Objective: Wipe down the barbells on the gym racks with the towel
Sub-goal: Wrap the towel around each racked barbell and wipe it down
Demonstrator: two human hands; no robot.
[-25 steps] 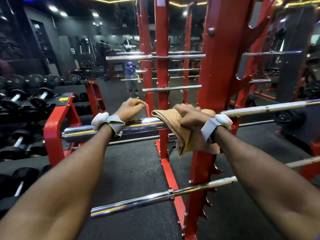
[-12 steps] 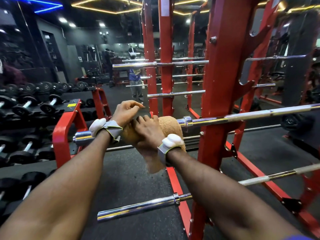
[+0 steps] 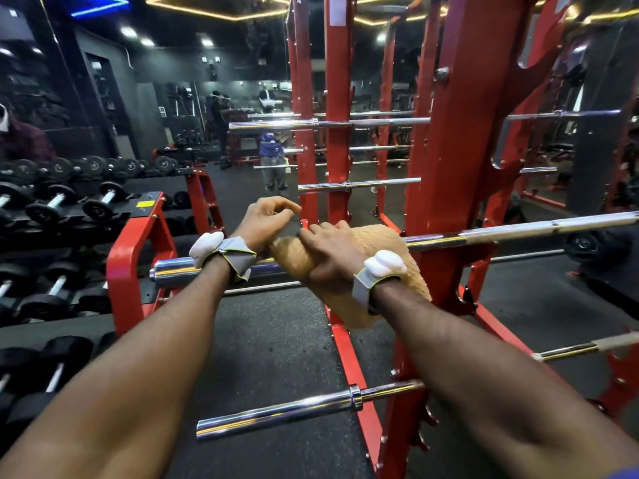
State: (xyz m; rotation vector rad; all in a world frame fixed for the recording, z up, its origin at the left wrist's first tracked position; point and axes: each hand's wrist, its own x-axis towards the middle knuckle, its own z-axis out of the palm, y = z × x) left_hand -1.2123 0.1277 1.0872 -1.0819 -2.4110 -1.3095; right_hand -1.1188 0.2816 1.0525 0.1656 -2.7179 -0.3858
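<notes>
**Towel clamped on the middle barbell**

Tan terry towel point(image 3: 387, 243) lies bunched over the long chrome barbell point(image 3: 518, 231) that rests across the tall red steel rack point(image 3: 446, 167), just left of the rack's near upright, with its loose end hanging below the bar. The right grip point(image 3: 332, 254) is closed round the towel and the bar beneath it, fingers curled over the top. The left grip point(image 3: 266, 221) sits just beside it to the left, wrist over the bar's thick sleeve, fingers loosely curled and holding nothing. Both wrists wear grey bands with white pods. Nearer and lower, a second chrome barbell point(image 3: 283, 413) rests on the same rack. Black dumbbells point(image 3: 103, 202) line a rack at far left, above the black rubber floor point(image 3: 269, 340).
</notes>
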